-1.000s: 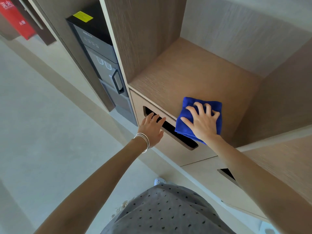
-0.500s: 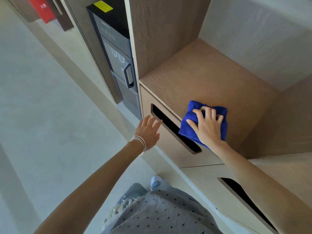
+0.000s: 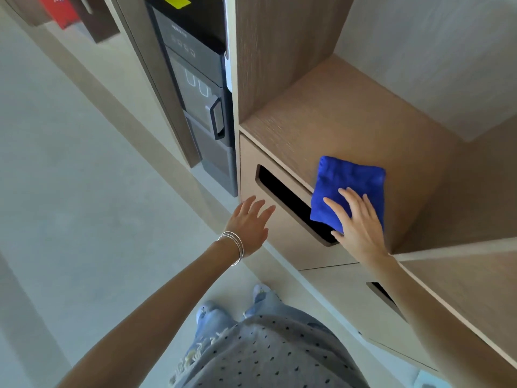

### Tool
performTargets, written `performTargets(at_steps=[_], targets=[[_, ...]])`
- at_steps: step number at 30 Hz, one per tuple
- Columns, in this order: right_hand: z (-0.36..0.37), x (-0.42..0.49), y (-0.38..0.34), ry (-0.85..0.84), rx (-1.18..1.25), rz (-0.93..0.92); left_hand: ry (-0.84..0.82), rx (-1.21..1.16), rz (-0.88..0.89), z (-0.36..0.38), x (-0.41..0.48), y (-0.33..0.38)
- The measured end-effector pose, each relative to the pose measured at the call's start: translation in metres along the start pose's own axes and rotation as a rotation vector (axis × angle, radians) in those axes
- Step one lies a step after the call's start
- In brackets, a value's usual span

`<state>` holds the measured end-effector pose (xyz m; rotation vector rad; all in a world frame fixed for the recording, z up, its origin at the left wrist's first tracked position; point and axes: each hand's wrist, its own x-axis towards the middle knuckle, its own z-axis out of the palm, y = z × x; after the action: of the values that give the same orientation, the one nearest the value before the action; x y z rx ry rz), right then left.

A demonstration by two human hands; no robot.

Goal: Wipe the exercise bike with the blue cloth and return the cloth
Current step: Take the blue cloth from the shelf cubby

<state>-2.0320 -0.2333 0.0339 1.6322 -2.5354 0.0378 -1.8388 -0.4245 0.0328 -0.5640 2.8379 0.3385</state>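
- Blue cloth, folded, lying on wooden shelf at its front edge, one corner hanging over dark slot in the panel below
- Right hand flat on the cloth's near part, fingers spread, pressing rather than clutching
- Left hand free of everything, fingers extended, hovering just beside the slot panel, silver bangles at the wrist
- Dark appliance standing left of the shelf

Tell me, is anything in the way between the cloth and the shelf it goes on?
Nothing visible. The blue cloth already lies on the wooden shelf, at its front edge, with the right hand flat on top of it. The left hand hovers open beside the drawer front, touching nothing.
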Motion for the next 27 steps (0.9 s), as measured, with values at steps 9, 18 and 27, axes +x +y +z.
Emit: performTargets(at_steps=[9, 18, 27], targets=[[-0.012, 0.044, 0.017, -0.156, 0.273, 0.139, 0.076, 0.019, 0.130, -0.022, 0.028, 0.027], [-0.002, 0.031, 0.008, 0.170, 0.472, 0.206, 0.179, 0.030, 0.126, -0.027, 0.050, 0.038], [-0.031, 0.048, 0.008, 0.199, 0.632, 0.083, 0.218, -0.038, -0.041, -0.018, 0.027, 0.015]])
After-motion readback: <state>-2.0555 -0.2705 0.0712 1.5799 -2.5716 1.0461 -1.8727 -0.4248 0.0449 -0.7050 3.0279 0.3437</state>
